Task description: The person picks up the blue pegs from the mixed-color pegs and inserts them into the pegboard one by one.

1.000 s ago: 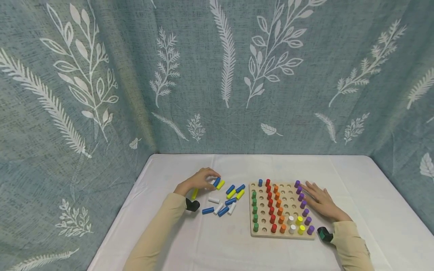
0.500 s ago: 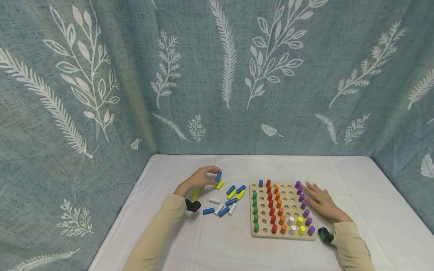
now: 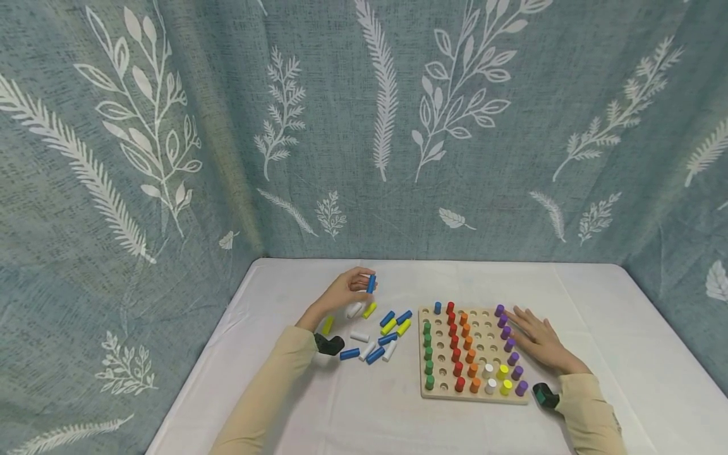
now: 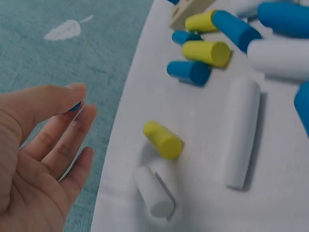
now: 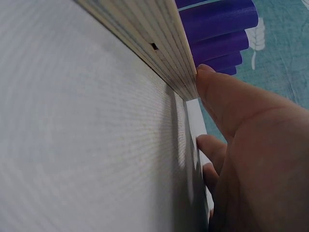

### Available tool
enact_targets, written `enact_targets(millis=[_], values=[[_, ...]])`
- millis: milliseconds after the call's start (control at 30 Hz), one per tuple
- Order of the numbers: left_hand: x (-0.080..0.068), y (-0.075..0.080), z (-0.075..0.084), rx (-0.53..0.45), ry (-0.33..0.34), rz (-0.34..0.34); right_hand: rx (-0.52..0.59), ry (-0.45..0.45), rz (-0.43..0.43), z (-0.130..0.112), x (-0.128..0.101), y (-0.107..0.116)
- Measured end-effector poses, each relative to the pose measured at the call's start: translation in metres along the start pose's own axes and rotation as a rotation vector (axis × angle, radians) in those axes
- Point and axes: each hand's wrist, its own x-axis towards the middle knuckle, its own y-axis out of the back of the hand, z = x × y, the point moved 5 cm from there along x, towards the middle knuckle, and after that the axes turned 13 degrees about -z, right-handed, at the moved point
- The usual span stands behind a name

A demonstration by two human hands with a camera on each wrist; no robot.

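A blue peg [image 3: 371, 284] is pinched upright between the thumb and fingers of my left hand [image 3: 345, 289], held above the table left of the pegboard. In the left wrist view just a sliver of the blue peg [image 4: 75, 106] shows past the thumb. Below that hand lie a white peg [image 3: 354, 309] and a yellow peg [image 3: 370, 310]. My right hand [image 3: 537, 335] rests on the table at the right side of the wooden pegboard [image 3: 478, 397]. Its thumb touches the board's edge beside the purple pegs [image 5: 219, 21], fingers spread.
Loose blue, white and yellow pegs [image 3: 375, 355] lie scattered between the left arm and the board. Standing in the board are columns of green pegs [image 3: 428, 354], red pegs [image 3: 456, 355] and orange pegs [image 3: 471, 356]. A patterned curtain [image 3: 364, 126] hangs behind the table.
My left hand has lifted the blue peg off the table and moved up and away, turning the peg more upright. A white peg beneath has come into view. The right hand stays put.
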Motion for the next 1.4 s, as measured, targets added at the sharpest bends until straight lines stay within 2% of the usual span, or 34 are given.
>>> enact_targets(millis=[433, 733, 1167, 1267, 1400], values=[[0.007, -0.006, 0.005, -0.132, 0.013, 0.043, -0.002, 0.004, 0.004, 0.003, 0.001, -0.002], [0.007, -0.009, 0.007, -0.256, 0.039, 0.128, -0.008, 0.013, 0.007, 0.001, 0.001, -0.001], [0.014, -0.021, 0.008, -0.25, 0.112, 0.183, -0.011, 0.025, 0.019, 0.001, 0.001, 0.0], [0.017, -0.025, 0.008, -0.324, 0.096, 0.185, -0.007, 0.018, 0.009, 0.002, 0.001, 0.0], [0.021, -0.031, 0.011, -0.417, 0.037, 0.182, -0.006, 0.004, 0.0, 0.002, 0.001, 0.0]])
